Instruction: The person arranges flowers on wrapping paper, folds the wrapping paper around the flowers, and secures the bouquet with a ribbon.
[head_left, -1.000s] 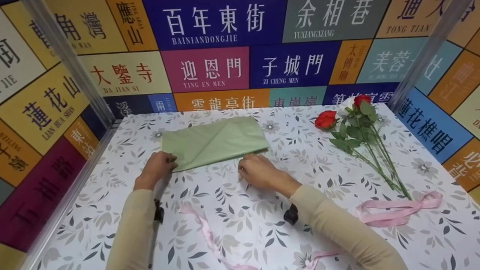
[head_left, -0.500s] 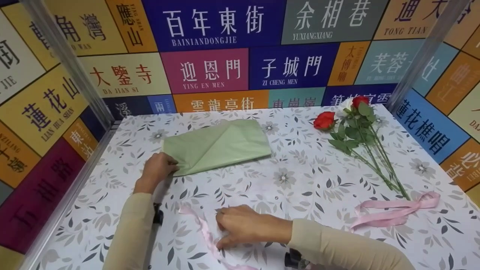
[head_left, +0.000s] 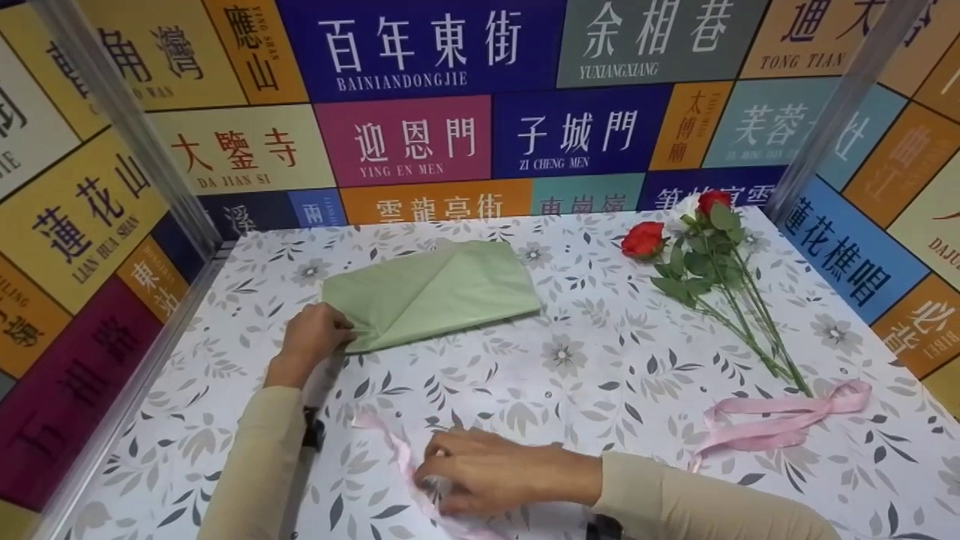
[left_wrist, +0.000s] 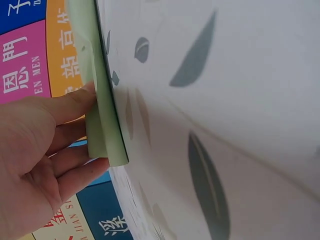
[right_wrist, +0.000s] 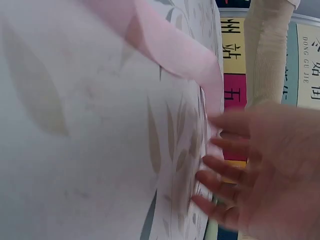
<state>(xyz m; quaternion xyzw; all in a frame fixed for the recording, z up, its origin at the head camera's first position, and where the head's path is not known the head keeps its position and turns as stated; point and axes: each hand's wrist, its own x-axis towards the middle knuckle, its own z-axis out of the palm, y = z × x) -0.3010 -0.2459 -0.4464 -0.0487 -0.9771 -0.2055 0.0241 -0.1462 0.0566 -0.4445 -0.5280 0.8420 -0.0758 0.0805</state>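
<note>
Clock face taken on the floral cloth as seen from the head, 12 toward the sign-covered wall. At 11 o'clock, folded green paper, lying on the cloth, a diagonal crease running roughly from its own 7 to its 1. Near edge of the paper slanting upward toward 3; beyond the far edge, a band of cloth before the table's back border. At the paper's 8 o'clock corner, left hand, gripping that corner: thumb on one face, other fingers behind, partly hidden by the sheet.

At 6 o'clock, right hand, fingers loosely bent and parted, thumb apart from the forefinger, blurred in the right wrist view. Just beside, pink ribbon, trailing from 8 toward 6, passing by the fingertips; impossible to tell contact from closeness.

Between right hand and paper, a broad stretch of cloth, with room to move from 8 across to 3. At 2 o'clock, near the back edge, red roses and a white flower, stems slanting down toward 3. Just below the stem ends, a ribbon loop, well apart from the paper.
</note>
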